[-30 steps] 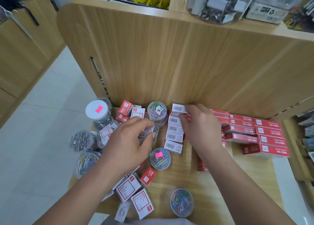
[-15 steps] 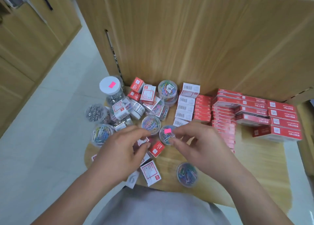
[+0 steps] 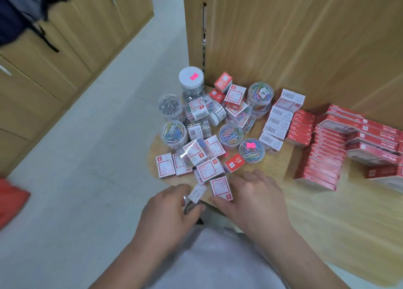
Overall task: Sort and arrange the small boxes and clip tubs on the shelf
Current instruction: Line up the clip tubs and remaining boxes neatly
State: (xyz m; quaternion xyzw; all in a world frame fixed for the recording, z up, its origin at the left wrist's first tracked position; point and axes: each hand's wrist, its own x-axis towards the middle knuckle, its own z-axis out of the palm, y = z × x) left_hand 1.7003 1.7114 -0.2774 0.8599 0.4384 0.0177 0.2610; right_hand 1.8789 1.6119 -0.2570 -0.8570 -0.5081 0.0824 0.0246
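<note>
Pinching small clear white-labelled packet with left hand, gripping red-edged white cardboard box with right hand — at wooden shelf lip, could drop floorward if fumbled.

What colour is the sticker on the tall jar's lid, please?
The sticker is bright pink; head view.

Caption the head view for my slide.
Left hand pinches a small clear box at the edge of the shelf, right hand beside a red-and-white box.
</note>
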